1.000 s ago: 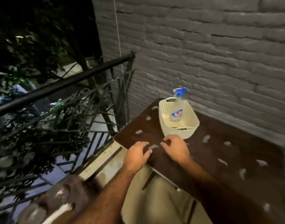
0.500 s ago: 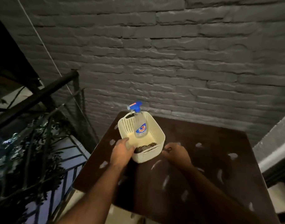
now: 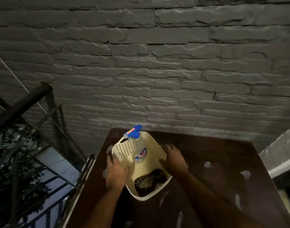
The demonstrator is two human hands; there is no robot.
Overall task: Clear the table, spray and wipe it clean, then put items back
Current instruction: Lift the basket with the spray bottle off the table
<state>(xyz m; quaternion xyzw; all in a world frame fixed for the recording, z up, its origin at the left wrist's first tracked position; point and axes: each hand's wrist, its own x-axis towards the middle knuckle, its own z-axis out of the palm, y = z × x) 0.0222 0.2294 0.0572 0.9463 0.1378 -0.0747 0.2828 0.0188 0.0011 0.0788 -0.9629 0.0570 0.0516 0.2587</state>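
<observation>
Both my hands are on the cream perforated basket [image 3: 124, 148], which sits on the dark brown tabletop [image 3: 223, 150] toward its far left part, near the grey brick wall [image 3: 157, 63]. My left hand [image 3: 117, 172] grips the basket's left rim, fingers curled over the edge. My right hand [image 3: 173, 159] holds the right rim, fingers wrapped down the outer wall. Inside the basket: a clear spray bottle [image 3: 139, 152] with a blue trigger head, standing upright at the far end, and a dark patterned cloth [image 3: 151, 181] bunched at the near end. Pale scraps [image 3: 207, 164] lie scattered across the tabletop. A dark metal railing [image 3: 20, 104] stands to the left.
</observation>
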